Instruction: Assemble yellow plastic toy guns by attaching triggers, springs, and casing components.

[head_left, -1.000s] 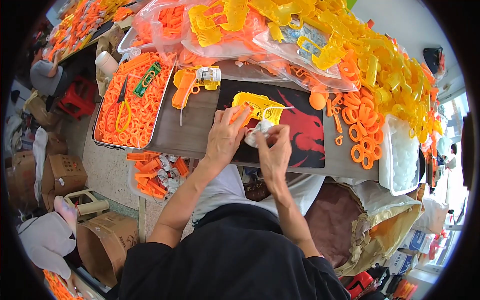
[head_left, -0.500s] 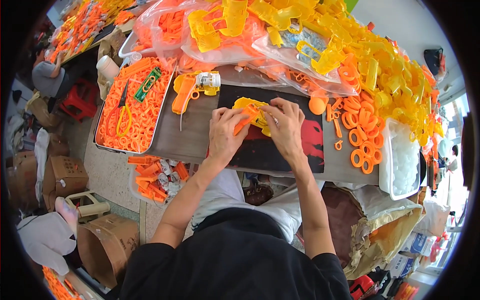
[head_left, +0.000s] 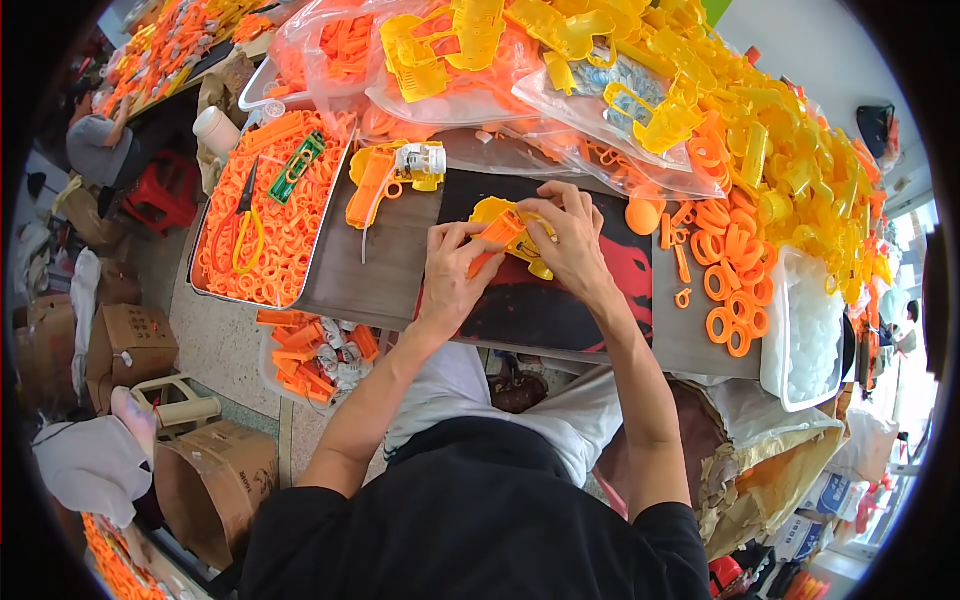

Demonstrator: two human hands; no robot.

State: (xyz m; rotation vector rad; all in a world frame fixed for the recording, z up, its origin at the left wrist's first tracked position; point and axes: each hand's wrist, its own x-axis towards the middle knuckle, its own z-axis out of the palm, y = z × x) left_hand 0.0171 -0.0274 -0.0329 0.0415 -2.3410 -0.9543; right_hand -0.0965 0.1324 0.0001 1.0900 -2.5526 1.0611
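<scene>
In the head view, the forearms converge. The left hand (head_left: 455,272) pinches an orange handle (head_left: 500,230); the right hand (head_left: 572,238) arches over the adjoining yellow shell (head_left: 488,209), partly hiding it, so its pinch cannot be told. Both pieces are over a black-and-red mat (head_left: 520,312) on the worktop (head_left: 345,272), between a metal tray (head_left: 325,225) and orange rings (head_left: 740,252).

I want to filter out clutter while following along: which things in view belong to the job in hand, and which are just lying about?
In the job, apparently:
yellow shell, held
orange part, held
dark mat beneath them
similar orange-and-yellow piece nearby

Just lying about, apparently:
red stool
open cardboard box
white cylindrical container
</scene>
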